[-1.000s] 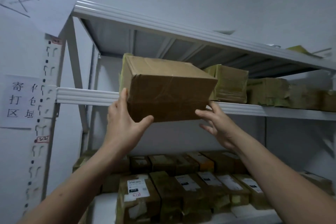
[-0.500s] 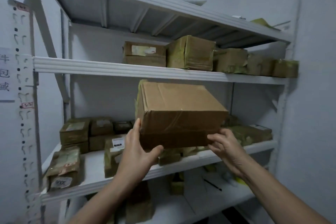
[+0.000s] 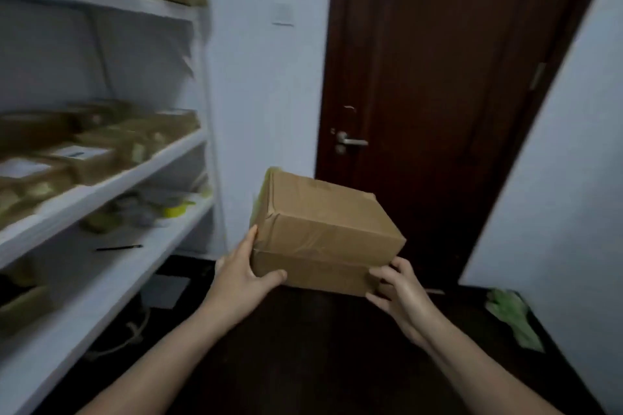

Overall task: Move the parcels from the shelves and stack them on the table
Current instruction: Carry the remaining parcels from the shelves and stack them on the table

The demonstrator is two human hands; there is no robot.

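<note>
The box (image 3: 323,229) is held at lower centre by left hand (image 3: 241,278) and right hand (image 3: 401,295) (fingers (image 3: 387,274) curled round its ends); it should be kept level.

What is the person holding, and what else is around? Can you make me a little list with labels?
held: box, up in the air, clear of the shelves
left hand: grips the box's left end
right hand: grips its near right corner
shelves: on the left
parcels: more lie on the shelves
door: dark, behind the box
blur: shelves smeared, labels unreadable
</note>
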